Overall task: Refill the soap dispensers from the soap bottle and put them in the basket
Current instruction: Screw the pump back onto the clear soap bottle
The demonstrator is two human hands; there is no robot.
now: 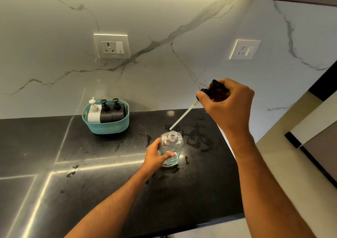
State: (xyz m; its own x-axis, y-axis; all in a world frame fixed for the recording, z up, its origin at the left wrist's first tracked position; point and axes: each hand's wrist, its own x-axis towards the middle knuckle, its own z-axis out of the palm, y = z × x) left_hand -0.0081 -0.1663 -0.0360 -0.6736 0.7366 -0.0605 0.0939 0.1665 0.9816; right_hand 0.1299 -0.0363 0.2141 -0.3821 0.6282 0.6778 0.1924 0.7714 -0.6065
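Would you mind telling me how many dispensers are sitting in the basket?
3: a white dispenser at the left, two black ones, middle and right, in the teal basket. None seems hidden.

Warm under-cabinet strip light; glare streaks on countertop [45, 183]; wide-angle edge bending.

Two bare forearms were seen extending from the lower frame edge, ending in the left hand [158, 156] and right hand [230, 104]; no sleeves, rings, watches or gloves were worn.
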